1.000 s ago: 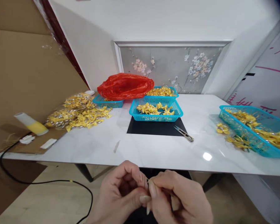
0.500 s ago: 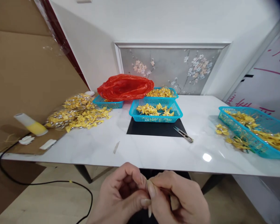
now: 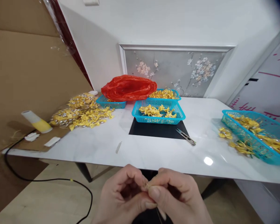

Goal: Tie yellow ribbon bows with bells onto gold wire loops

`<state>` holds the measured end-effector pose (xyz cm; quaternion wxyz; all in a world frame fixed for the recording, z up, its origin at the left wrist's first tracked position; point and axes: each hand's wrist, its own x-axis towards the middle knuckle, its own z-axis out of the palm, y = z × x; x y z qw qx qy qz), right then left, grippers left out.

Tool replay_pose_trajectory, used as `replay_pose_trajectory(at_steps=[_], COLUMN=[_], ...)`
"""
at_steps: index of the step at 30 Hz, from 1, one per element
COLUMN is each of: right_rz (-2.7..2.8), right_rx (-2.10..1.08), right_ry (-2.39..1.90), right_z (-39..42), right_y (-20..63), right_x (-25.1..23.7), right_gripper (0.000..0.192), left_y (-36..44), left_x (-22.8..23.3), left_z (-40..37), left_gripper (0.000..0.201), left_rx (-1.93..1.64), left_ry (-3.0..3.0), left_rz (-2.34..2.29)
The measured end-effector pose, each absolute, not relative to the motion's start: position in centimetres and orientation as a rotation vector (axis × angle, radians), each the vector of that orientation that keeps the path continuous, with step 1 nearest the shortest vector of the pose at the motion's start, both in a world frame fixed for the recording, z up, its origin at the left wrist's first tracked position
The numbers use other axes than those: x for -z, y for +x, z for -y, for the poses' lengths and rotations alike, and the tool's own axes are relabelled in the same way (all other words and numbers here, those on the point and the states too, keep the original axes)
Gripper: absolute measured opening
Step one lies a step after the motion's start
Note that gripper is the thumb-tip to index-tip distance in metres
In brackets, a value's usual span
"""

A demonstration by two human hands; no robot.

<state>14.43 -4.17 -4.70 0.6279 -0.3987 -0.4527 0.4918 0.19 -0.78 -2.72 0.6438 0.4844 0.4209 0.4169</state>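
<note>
At far left, a yellow-and-white tube lies on cardboard beside a heap of yellow bows, then a red bag, turquoise baskets and snips on the marble table. Below the table's near edge, the left hand and right hand meet fingertip to fingertip, both pinching a tiny yellowish piece, so the step in hand appears to be twisting or tying it, and the next move would call for a steady, fine pinch. Pink strokes on the panel at right are unreadable.
</note>
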Motion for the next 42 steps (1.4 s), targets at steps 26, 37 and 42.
replay_pose_trajectory(at_steps=[26,37,42], right_rz=[1.274,1.302,0.981], right_rx=[-0.038,-0.194,-0.606], right_ry=[-0.967,-0.777,-0.812], right_z=[2.6,1.8,1.5], right_y=[13.3,15.7,16.3], right_x=[7.6,6.6,7.6], right_gripper=[0.03,0.028,0.014], left_y=[1.2,0.9,0.6], left_x=[2.7,3.3,2.8], left_z=[-0.1,0.1,-0.5], left_gripper=[0.027,0.021,0.017], left_rx=[-0.858,-0.979,-1.044], left_ry=[0.726,0.876,0.645], left_rz=[-0.693,-0.588,-0.533])
